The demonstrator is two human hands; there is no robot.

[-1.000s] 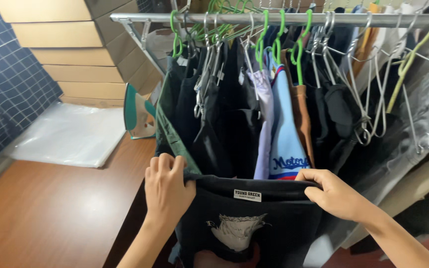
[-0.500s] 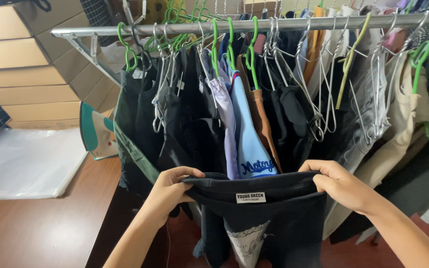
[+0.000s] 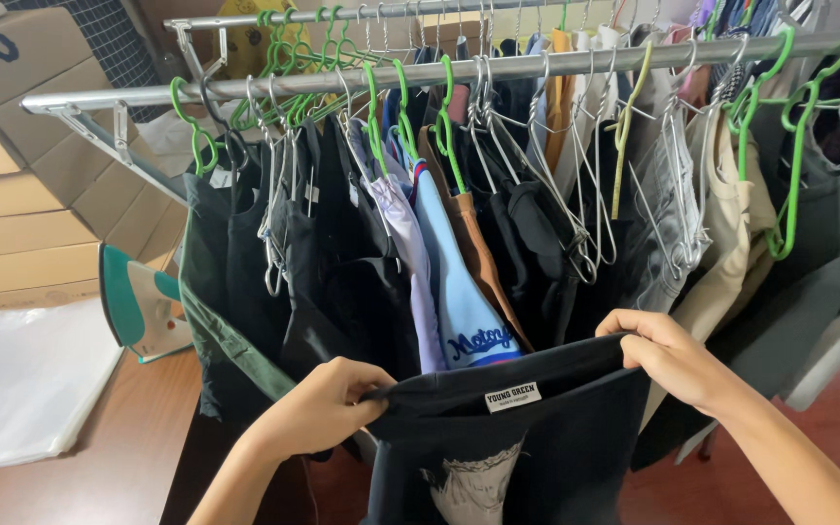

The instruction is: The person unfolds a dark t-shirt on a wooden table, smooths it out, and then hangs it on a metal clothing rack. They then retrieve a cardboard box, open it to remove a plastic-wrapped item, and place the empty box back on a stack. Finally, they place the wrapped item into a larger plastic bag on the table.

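Crowded clothes rail (image 3: 537, 68) at twelve o'clock now looms closer than a second ago; black shirt (image 3: 527, 437) at six has been lifted toward it, stretched between left hand (image 3: 328, 403) and right hand (image 3: 668, 355), both pinching its collar

Matt black cloth shirt (image 3: 537, 437), shiny metal rail (image 3: 537, 66), glossy green plastic hangers (image 3: 789, 156), polished wood floor (image 3: 80, 491).

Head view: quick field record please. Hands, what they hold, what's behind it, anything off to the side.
left hand: grips left end of the dark T-shirt neckline
right hand: grips right end of the neckline
T-shirt: stretched between both hands, pale print below a white neck label
behind: clothes rail crowded with garments on green and wire hangers
left side: teal iron, clear plastic bag, cardboard boxes
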